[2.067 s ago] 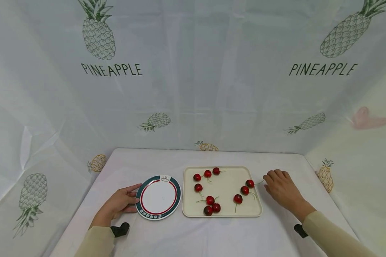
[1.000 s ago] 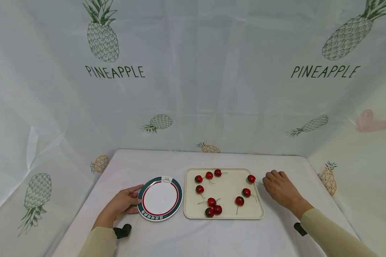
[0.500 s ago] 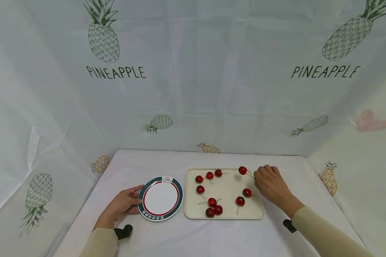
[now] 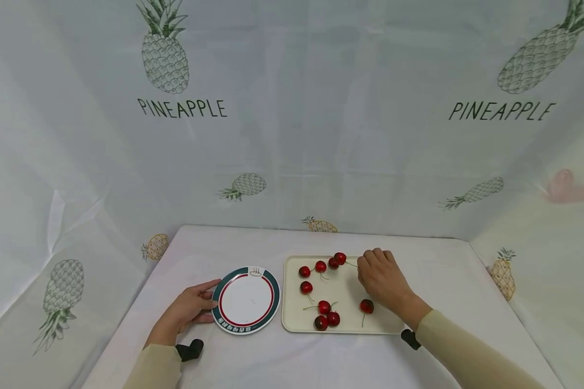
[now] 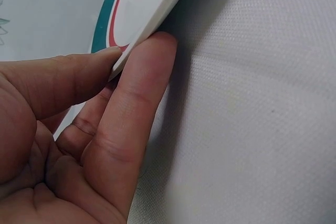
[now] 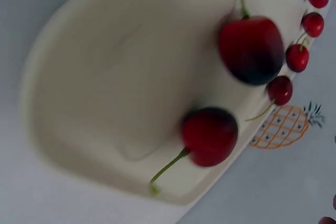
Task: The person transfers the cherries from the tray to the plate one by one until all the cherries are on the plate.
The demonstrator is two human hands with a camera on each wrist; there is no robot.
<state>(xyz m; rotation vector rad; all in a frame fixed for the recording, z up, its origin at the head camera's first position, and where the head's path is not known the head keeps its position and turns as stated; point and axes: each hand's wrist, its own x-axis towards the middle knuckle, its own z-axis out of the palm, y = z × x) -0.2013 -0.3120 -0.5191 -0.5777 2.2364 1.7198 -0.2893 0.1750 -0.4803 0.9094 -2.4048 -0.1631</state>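
Observation:
My left hand (image 4: 187, 310) pinches the rim of a round white plate (image 4: 245, 300) with a green band and red ring. Up close in the left wrist view, the thumb lies on its upper face and fingers go underneath. Over the tray's right half, my right hand (image 4: 383, 278) pinches the stem of a red cherry (image 4: 339, 257), which hangs out to the left. It overlaps another cherry (image 4: 333, 263) near the tray's far edge. Several cherries lie in the cream tray (image 4: 297, 324), one (image 4: 366, 306) just below the hand. The right hand covers part of the tray's right side.
The plate stands close left of the tray on a white-covered table (image 4: 263, 362). Behind rises a pale curtain (image 4: 321, 135) printed with pineapples. In the right wrist view, two large cherries, one dark-bottomed (image 6: 251, 50), lie near the tray's corner.
My right hand has moved left across the tray, carrying the cherry by its stem from the tray's right edge to its far edge. My left hand keeps hold of the plate.

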